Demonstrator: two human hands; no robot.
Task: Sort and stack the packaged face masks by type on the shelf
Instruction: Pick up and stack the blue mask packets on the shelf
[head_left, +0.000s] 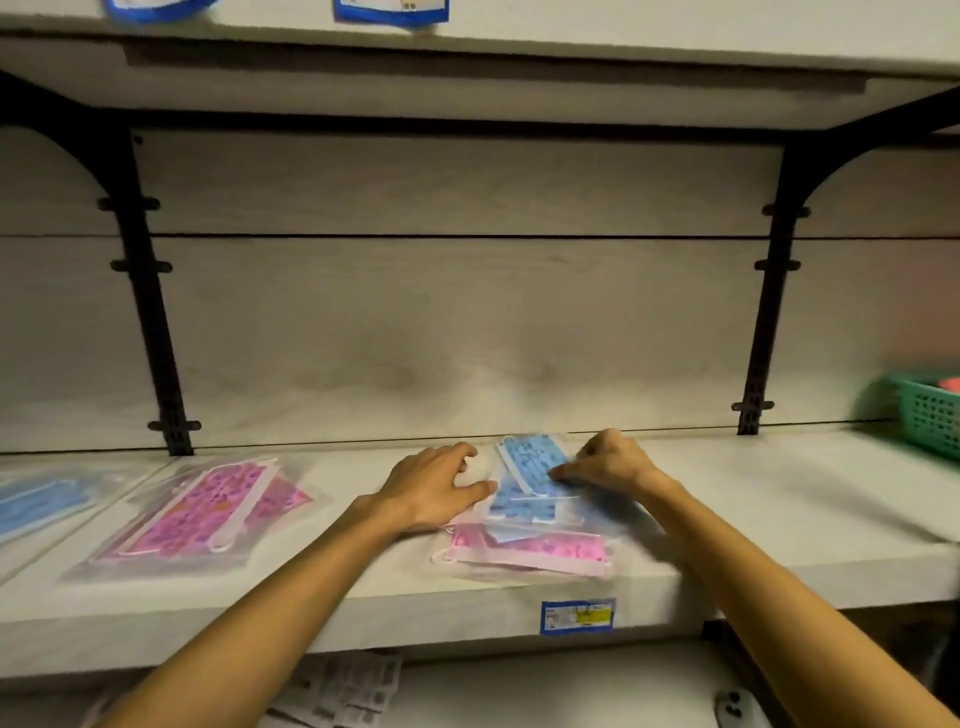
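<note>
On the pale shelf (727, 519) a blue patterned mask pack (524, 483) lies on top of a pink mask pack (535, 553) near the middle. My right hand (610, 462) pinches the blue pack's right edge. My left hand (434, 486) rests with spread fingers on the left side of the same pile. Further left lies a stack of pink patterned mask packs (202, 512). A blue mask pack (36, 504) sits at the far left edge, partly cut off.
A green plastic basket (930, 415) stands at the right end of the shelf. Black brackets (156, 322) rise on the back wall. A price label (576, 616) is stuck on the shelf's front edge. Another shelf runs overhead.
</note>
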